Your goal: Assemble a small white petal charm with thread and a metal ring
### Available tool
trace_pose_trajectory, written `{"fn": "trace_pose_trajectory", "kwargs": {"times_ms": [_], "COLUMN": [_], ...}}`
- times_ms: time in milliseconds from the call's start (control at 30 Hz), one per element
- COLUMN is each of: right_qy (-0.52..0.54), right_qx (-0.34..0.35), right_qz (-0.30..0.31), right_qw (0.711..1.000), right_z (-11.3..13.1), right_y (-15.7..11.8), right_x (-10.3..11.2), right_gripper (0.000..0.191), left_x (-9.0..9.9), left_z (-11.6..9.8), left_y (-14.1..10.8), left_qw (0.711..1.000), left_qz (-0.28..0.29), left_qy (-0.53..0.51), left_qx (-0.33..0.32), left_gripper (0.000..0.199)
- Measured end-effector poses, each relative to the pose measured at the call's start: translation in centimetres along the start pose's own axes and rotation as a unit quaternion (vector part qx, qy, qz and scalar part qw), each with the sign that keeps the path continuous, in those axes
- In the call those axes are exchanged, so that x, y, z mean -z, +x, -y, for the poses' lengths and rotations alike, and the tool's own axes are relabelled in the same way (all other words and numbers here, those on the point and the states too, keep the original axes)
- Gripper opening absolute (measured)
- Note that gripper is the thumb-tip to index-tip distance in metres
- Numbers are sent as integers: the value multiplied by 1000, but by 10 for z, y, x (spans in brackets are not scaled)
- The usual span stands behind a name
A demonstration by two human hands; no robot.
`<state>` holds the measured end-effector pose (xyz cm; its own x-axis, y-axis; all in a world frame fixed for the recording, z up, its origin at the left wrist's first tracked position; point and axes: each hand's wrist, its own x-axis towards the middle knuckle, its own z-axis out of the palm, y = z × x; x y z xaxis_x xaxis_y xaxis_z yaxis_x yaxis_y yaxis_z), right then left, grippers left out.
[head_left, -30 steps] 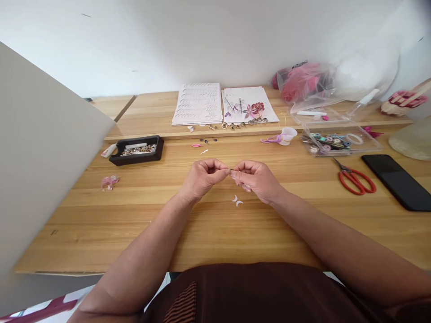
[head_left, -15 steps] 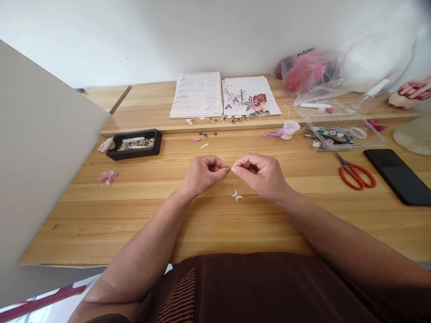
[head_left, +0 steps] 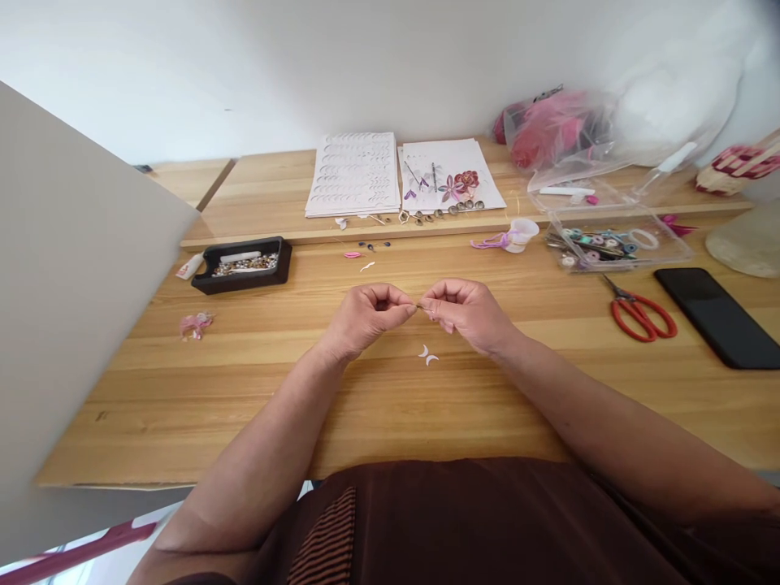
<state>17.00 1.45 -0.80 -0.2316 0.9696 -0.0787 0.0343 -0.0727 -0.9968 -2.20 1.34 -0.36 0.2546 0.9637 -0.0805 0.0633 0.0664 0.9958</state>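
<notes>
My left hand and my right hand meet fingertip to fingertip above the middle of the wooden table. Each is closed in a pinch. Between the tips is something tiny and dark, too small to make out. Two white crescent-shaped pieces lie on the table just below my right hand. Beyond the hands are a small white wavy piece, a pink piece and several small dark blue pieces.
A black tray of beads stands left, near a pink ribbon bundle. On the right are red-handled scissors, a phone, a clear box and a small cup. Paper sheets lie on the raised shelf.
The fingers of my right hand have shifted, with the lower ones now showing below the pinch. My left hand has barely moved. The camera view has shifted slightly.
</notes>
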Motion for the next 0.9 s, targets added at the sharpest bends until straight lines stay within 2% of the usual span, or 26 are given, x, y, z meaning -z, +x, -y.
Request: {"fn": "trace_pose_trajectory", "kwargs": {"times_ms": [100,267,400,500,633,700,800,900], "right_qy": [55,47,-58,-158,-266,-283,-248,-181], "right_qx": [-40,-36,14,103,248,287,273,200], "right_qz": [14,21,13,-14,-34,-34,-33,-23], "right_qw": [998,998,998,982,931,914,929,963], "right_z": [-2,-3,-2,0,4,6,7,7], "right_y": [-1,-5,-10,-16,-20,-19,-15,-9], "right_x": [-4,-9,-11,-12,-11,-8,-5,-2], "right_gripper": [28,28,24,17,12,10,9,10], "left_x": [-1,-3,-3,-3,-4,-5,-5,-5], "left_z": [1,3,6,6,2,0,-2,-1], "left_y": [2,4,5,5,2,0,-1,-1], "left_qw": [999,996,993,992,994,996,997,998], "left_qz": [-29,-83,-119,-126,-71,-32,10,34], "left_qy": [-23,-44,-28,25,81,84,76,60], "left_qx": [-3,2,-4,-10,-22,-21,-9,-6], "left_gripper": [25,29,27,24,20,19,20,23]}}
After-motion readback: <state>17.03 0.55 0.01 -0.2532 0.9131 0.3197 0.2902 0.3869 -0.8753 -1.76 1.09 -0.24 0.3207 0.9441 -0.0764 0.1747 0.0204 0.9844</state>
